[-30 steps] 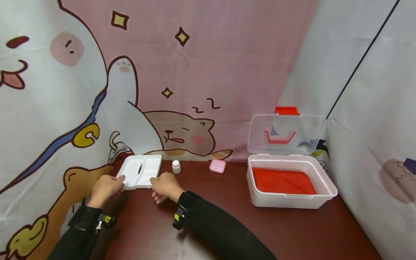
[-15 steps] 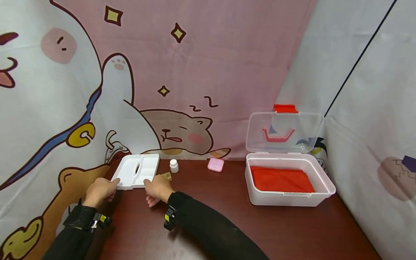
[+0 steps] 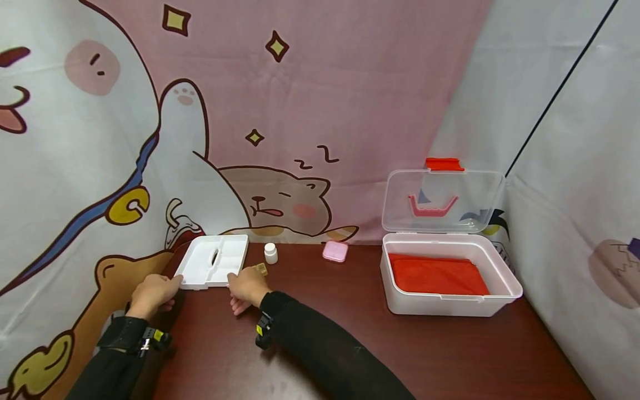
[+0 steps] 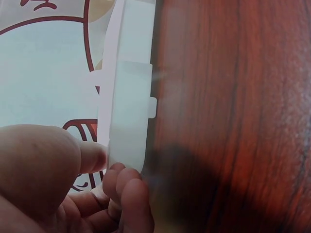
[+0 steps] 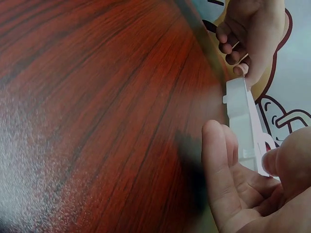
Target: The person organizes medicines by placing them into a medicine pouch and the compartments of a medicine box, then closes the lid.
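A flat white plastic case (image 3: 200, 265) with moulded compartments and a dark slot lies near the back left of the table. My left hand (image 3: 154, 293) grips its near left corner, thumb above and fingertips below, as the left wrist view shows along the case's side wall (image 4: 131, 102). At the near right corner my right hand (image 3: 248, 287) pinches the case, thumb over the top edge and curled fingers underneath. A small yellowish piece (image 3: 261, 269) shows just behind the right hand, partly hidden by it.
A small white capped bottle (image 3: 270, 254) stands right of the case. Farther right lies a small pink case (image 3: 335, 251). A white storage box (image 3: 440, 305) with its clear lid (image 3: 442, 194) raised holds a folded red cloth (image 3: 437, 275). A printed curtain (image 3: 350, 83) hangs behind the table.
Both hands have shifted slightly left along the case's near edge. The yellowish piece, hidden a second ago, now shows behind the right hand. The view has shifted a little.
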Action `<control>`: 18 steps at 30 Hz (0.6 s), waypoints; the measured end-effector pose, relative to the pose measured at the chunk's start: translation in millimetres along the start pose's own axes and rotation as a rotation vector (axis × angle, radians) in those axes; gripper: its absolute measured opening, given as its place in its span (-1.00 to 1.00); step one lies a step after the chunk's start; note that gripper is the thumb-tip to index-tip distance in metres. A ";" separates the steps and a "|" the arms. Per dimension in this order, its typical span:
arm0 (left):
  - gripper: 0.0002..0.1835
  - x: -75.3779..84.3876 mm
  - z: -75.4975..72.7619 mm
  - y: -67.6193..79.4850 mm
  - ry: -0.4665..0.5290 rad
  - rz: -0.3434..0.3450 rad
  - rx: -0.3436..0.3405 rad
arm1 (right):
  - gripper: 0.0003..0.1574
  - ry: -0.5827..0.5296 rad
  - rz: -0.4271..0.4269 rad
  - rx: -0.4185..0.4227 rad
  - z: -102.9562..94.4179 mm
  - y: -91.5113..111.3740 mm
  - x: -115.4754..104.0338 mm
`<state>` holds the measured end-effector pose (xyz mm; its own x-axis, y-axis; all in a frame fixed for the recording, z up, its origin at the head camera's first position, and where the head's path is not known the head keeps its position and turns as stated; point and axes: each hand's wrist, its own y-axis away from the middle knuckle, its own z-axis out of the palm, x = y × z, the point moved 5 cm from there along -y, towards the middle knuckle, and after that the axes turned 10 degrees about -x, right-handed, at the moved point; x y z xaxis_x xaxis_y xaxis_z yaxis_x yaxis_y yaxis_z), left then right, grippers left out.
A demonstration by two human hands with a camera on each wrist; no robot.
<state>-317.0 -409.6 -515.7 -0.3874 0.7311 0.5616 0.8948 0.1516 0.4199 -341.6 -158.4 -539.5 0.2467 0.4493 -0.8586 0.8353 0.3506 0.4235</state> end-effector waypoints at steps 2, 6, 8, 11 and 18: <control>-0.48 -1.1 0.7 -1.1 0.008 -0.005 -0.001 | -0.24 0.003 -0.006 0.006 1.2 0.0 -1.6; -0.51 -3.6 1.7 -4.4 0.009 -0.011 -0.005 | -0.24 0.069 -0.002 0.056 2.0 -1.0 -4.9; -0.53 -4.5 2.3 -5.9 0.012 -0.012 -0.008 | -0.27 0.092 0.012 0.077 1.8 -2.5 -4.8; -0.55 -4.5 2.9 -6.5 0.009 -0.001 -0.012 | -0.33 0.088 0.032 0.084 1.4 -4.8 -3.1; -0.49 5.5 -1.8 6.6 -0.134 0.061 0.061 | -0.38 -0.028 -0.005 -0.016 -4.0 3.9 -7.2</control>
<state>-313.6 -405.7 -508.6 -0.3024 0.8219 0.4828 0.9293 0.1415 0.3411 -342.1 -157.0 -530.5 0.2561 0.4247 -0.8683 0.8287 0.3661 0.4234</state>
